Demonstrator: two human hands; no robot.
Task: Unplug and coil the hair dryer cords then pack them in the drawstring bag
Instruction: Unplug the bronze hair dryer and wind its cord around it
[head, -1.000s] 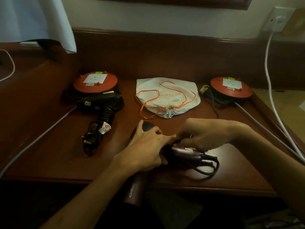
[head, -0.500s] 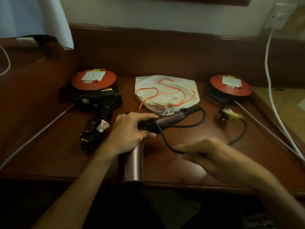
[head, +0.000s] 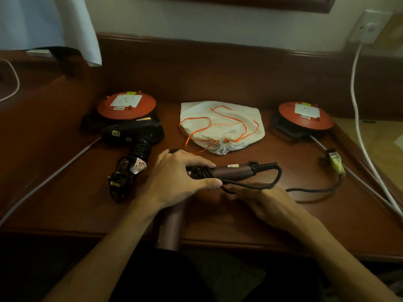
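Note:
My left hand (head: 178, 177) grips the maroon hair dryer (head: 235, 171) where handle meets body, over a few turns of its black cord (head: 277, 184). The barrel points off the table's front edge. My right hand (head: 261, 201) pinches the cord just below the handle. The rest of the cord trails right to its unplugged plug (head: 332, 161) on the table. A black hair dryer (head: 133, 132) lies at the left with its cord bundled (head: 118, 179). The white drawstring bag (head: 222, 125) with orange strings lies shut at the back centre.
Two red cable-reel sockets stand at the back, one on the left (head: 126, 105) and one on the right (head: 305, 115). A white cable (head: 357, 110) runs from a wall outlet down the right side. A grey cable (head: 43, 184) crosses the wooden table at the left.
The cord's loop has tightened toward the handle. My right hand moved up and left to the cord under the handle. The plug has slid right along the table.

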